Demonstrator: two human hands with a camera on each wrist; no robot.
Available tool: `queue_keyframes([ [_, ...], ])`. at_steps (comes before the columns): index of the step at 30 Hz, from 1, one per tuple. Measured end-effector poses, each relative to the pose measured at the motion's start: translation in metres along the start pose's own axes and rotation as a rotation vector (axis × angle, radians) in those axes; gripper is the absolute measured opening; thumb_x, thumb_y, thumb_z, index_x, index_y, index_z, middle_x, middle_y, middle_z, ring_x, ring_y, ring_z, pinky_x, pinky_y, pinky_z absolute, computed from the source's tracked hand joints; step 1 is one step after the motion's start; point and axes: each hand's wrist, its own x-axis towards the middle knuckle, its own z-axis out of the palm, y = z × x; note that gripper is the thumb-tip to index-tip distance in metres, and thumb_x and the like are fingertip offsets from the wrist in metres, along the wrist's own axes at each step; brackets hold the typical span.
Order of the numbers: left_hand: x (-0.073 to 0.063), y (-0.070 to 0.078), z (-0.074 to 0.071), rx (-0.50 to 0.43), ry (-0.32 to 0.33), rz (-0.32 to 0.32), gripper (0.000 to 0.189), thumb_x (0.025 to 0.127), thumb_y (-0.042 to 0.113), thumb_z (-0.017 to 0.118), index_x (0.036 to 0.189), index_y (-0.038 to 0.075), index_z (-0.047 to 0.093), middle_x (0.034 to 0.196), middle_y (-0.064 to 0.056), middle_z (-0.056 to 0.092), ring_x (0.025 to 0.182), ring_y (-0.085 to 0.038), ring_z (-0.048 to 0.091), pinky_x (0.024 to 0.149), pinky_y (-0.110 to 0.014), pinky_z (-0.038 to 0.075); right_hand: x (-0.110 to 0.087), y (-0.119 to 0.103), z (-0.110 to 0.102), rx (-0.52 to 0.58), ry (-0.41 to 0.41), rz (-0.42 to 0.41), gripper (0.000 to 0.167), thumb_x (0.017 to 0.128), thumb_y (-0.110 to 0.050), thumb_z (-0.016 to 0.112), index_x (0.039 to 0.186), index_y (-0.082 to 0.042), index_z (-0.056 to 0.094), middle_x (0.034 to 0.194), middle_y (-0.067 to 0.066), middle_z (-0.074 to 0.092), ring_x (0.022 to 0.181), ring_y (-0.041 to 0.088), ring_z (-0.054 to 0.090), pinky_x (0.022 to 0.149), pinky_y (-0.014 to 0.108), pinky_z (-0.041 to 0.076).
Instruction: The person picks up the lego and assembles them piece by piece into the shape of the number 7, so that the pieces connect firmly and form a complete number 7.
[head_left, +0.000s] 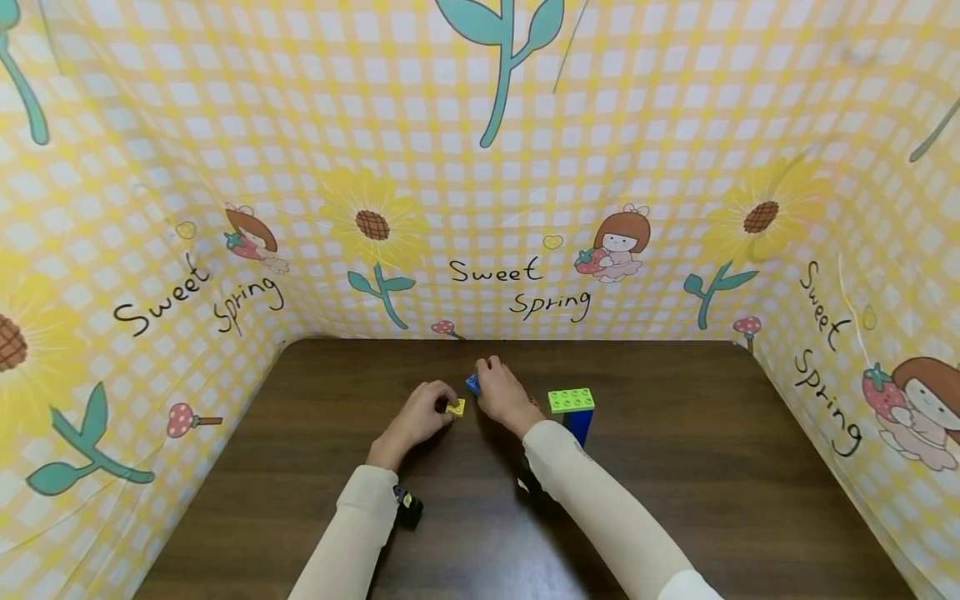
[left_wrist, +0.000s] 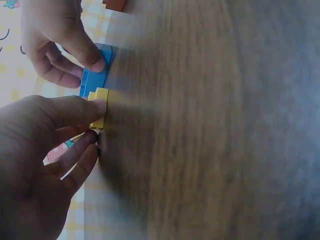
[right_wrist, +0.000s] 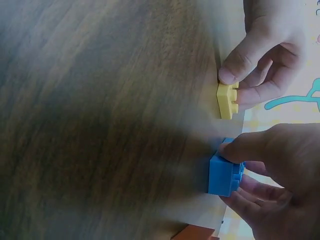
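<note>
Between its thumb and fingers my left hand (head_left: 417,414) pinches a small yellow toy brick (head_left: 457,409), studs facing up, low at the tabletop. Farther back and to the right, my right hand (head_left: 504,395) grips a blue toy brick (head_left: 472,384) by its sides. The blue brick (right_wrist: 221,176) looks longer than the yellow brick (right_wrist: 226,101), and a gap separates them in the right wrist view. In the left wrist view the yellow brick (left_wrist: 98,121) overlaps the near end of the blue one.
Right of my right wrist stands a tower with a lime-green brick (head_left: 572,400) on top and dark blue (head_left: 579,427) beneath; my sleeve covers its lower part. An orange-brown brick (right_wrist: 194,233) lies beside my right hand. Checked cloth walls (head_left: 480,192) border the wooden table (head_left: 262,492).
</note>
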Motion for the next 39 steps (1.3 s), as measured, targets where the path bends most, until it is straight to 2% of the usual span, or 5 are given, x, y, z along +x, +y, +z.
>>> queue_keyframes([
  [9, -0.005, 0.004, -0.002, 0.021, -0.007, -0.032, 0.010, 0.093, 0.007, 0.081, 0.101, 0.012, 0.078, 0.114, -0.005, 0.072, 0.102, -0.023, 0.061, 0.091, -0.047, 0.054, -0.003, 0.000, -0.002, 0.030, -0.028, -0.009, 0.041, 0.098, -0.008, 0.075, 0.135, -0.007, 0.056, 0.126, 0.018, 0.065, 0.117, 0.034, 0.065, 0.100, 0.046, 0.058],
  [17, -0.005, 0.005, -0.007, -0.062, -0.020, -0.050, 0.010, 0.096, 0.009, 0.078, 0.105, 0.012, 0.075, 0.111, -0.005, 0.066, 0.095, -0.019, 0.064, 0.086, -0.042, 0.057, 0.002, 0.005, -0.006, 0.183, -0.053, 0.023, 0.042, 0.097, -0.006, 0.076, 0.135, -0.006, 0.058, 0.130, 0.019, 0.065, 0.121, 0.035, 0.065, 0.103, 0.047, 0.056],
  [25, -0.006, 0.008, -0.009, -0.118, -0.043, -0.087, 0.011, 0.098, 0.013, 0.076, 0.109, 0.012, 0.076, 0.106, -0.004, 0.072, 0.094, -0.015, 0.068, 0.087, -0.041, 0.060, -0.001, 0.005, -0.010, 0.264, -0.052, 0.046, 0.040, 0.099, -0.011, 0.075, 0.136, -0.006, 0.059, 0.132, 0.018, 0.065, 0.120, 0.032, 0.065, 0.103, 0.047, 0.056],
  [34, -0.012, 0.008, -0.007, -0.169, 0.037, -0.042, 0.013, 0.102, 0.012, 0.072, 0.114, 0.008, 0.076, 0.104, -0.004, 0.077, 0.090, -0.013, 0.070, 0.081, -0.035, 0.061, -0.009, -0.004, -0.019, 0.429, 0.017, 0.065, 0.038, 0.104, -0.025, 0.065, 0.136, -0.005, 0.067, 0.132, 0.017, 0.071, 0.106, 0.026, 0.068, 0.092, 0.042, 0.059],
  [39, -0.017, 0.010, -0.008, -0.223, 0.078, -0.021, 0.014, 0.100, 0.008, 0.074, 0.114, 0.006, 0.076, 0.104, -0.008, 0.078, 0.088, -0.016, 0.073, 0.076, -0.030, 0.062, -0.012, -0.006, -0.021, 0.460, 0.030, 0.026, 0.037, 0.109, -0.025, 0.059, 0.142, -0.009, 0.067, 0.139, 0.014, 0.069, 0.102, 0.023, 0.065, 0.086, 0.036, 0.054],
])
